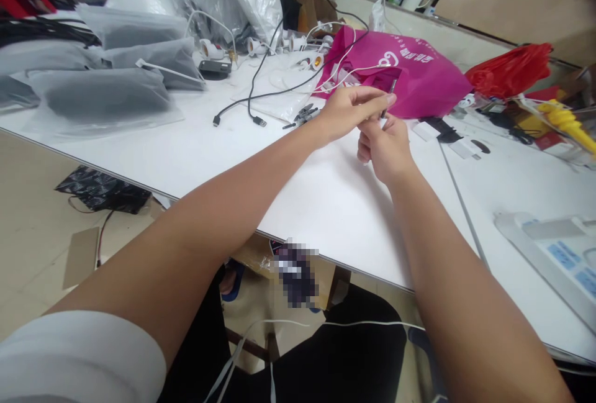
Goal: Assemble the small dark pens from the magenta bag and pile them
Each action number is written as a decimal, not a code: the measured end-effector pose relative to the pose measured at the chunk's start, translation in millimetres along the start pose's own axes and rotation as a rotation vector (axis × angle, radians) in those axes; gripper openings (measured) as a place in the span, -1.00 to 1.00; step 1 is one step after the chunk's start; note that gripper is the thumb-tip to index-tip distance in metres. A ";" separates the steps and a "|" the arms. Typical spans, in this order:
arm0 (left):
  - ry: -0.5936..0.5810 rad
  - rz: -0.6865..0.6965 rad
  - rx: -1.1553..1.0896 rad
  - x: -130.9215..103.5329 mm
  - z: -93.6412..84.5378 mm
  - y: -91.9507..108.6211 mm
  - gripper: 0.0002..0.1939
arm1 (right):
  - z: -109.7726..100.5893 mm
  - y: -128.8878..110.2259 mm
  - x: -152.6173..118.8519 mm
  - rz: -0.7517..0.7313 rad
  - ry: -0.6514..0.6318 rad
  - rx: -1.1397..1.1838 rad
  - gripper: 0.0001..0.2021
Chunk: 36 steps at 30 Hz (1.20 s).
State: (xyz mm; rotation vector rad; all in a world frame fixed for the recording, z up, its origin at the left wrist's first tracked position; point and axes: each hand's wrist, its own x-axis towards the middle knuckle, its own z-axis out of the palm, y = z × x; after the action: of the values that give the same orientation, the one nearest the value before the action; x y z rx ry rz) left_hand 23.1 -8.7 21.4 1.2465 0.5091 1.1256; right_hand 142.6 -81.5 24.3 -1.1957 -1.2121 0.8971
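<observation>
Above the white table (335, 198), my two hands meet in front of a pink bag (419, 80). My left hand (351, 111) is closed in a pinch on a thin dark rod-like piece (393, 85), whose tip sticks up past the fingers. Just below it, my right hand (388, 145) has curled fingers around the lower part of the same piece, where a bit of white also shows. The exact kind of this piece is too small to make out. Several small dark grey pieces (305, 116) lie loose beside my left wrist.
A black USB cable (251, 95) loops over the table. Grey frosted bags (107, 95) lie at the left, with lamp sockets (212, 49) behind. Black and white scraps (447, 133) and a red bag (512, 71) are right; a pale device (554, 254) stands nearer.
</observation>
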 end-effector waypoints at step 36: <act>0.103 0.128 1.330 20.6 -92.9 -3.5 -0.93 | -10.2 14.5 13.8 0.042 0.144 0.047 -0.38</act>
State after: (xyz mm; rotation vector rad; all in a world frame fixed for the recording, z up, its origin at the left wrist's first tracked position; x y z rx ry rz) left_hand -43.6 54.0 -4.8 2.3661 1.3903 0.9127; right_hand 156.4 -67.5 13.5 -1.2303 -1.0490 0.8506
